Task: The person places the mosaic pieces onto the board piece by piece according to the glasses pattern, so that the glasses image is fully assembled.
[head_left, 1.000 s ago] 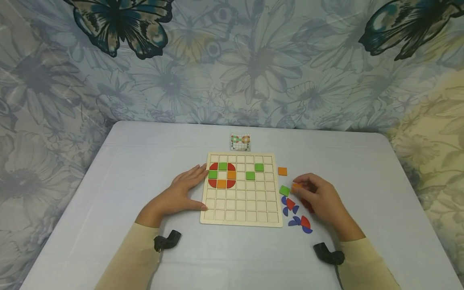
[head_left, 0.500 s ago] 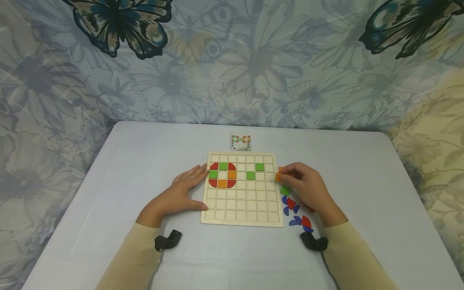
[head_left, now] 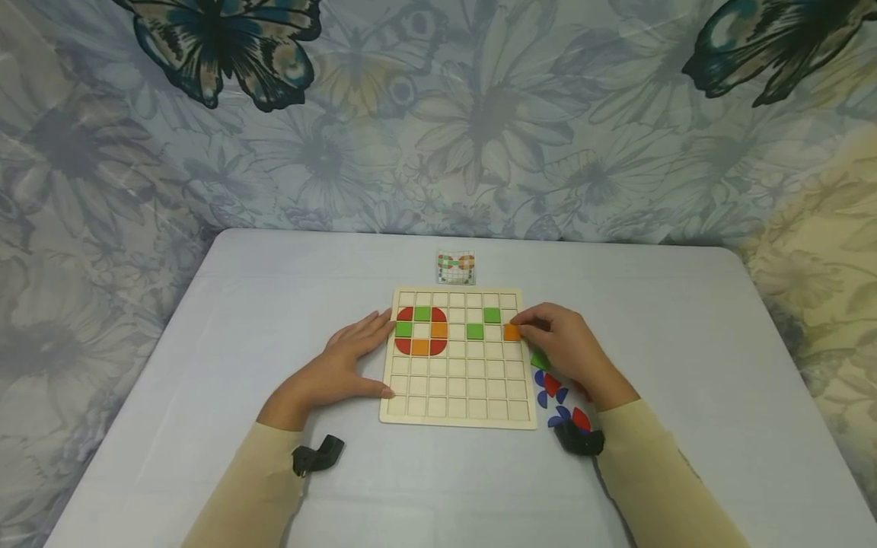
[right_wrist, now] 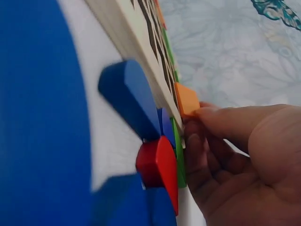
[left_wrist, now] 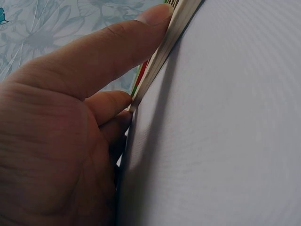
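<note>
A wooden grid board lies on the table with red, green and orange tiles in some of its cells. My left hand touches its left edge, thumb and fingers spread; the left wrist view shows the thumb against the board's side. My right hand pinches an orange square tile at the right column of the grid, one cell away from a green tile. In the right wrist view the orange tile stands at the board's edge between thumb and fingers.
Right of the board lie a green tile, a red piece and several blue pieces, partly under the right forearm. A small pattern card sits behind the board. Beyond the table hangs a flowered curtain.
The right hand has carried the orange tile leftward from beside the board onto its right column. The left hand has stayed in place.
</note>
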The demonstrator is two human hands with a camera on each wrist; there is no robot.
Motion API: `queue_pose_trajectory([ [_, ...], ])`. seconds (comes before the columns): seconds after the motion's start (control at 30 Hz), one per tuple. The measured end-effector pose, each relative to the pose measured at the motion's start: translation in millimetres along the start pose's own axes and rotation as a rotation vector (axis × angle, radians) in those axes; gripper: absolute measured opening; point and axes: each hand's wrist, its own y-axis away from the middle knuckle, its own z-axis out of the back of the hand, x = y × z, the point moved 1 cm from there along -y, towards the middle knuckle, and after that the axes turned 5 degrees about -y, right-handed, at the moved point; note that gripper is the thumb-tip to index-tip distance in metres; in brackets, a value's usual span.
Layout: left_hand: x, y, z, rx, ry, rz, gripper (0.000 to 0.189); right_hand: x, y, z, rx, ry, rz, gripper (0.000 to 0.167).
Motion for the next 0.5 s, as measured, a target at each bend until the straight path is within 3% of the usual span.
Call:
queue_pose_trajectory([
  [0.5,-0.6,-0.4,-0.2,-0.004,-0.006,0.002,0.118,-5.1,1.0,-1.2,-0.049,-0.154,0.043,0.022],
])
